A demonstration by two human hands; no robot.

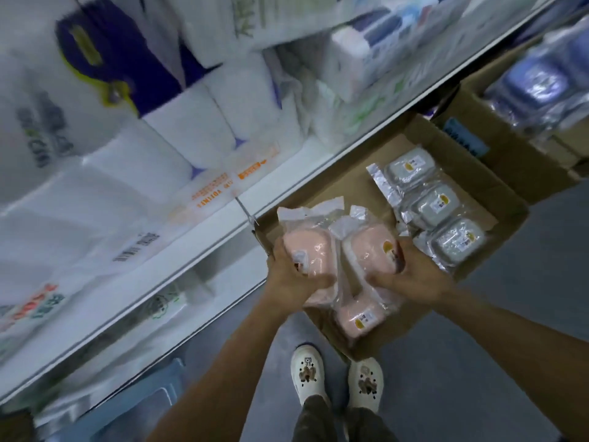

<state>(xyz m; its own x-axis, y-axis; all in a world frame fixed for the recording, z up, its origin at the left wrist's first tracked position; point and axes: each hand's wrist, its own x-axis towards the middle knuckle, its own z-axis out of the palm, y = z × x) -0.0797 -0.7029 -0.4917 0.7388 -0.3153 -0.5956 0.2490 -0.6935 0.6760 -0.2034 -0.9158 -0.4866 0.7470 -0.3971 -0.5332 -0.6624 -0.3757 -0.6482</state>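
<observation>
- Two bare forearms reach down from the camera. The left hand [287,272] has its fingers curled round the near end of a pink plastic-wrapped pack [310,253].
- The right hand [411,275] grips a second pink pack [369,250] the same way, thumb across its near edge. The two packs are held side by side, touching, over the near left corner of an open cardboard box [344,186].
- A third pink pack [360,317] shows just below the right hand. Whether it is held or lies in the box cannot be told.
- Three grey packs [436,204] in crinkled clear wrap lie in a row along the box's right side, each with a small label.
- The box sits on a grey floor [478,346], hard against a white shelf [287,183] stacked with blurred packs of paper rolls [197,122].
- The person's white clogs [307,374] stand just beside the box's near edge.
- Further right, a second carton [510,154] holds blue-wrapped packs [535,81].
</observation>
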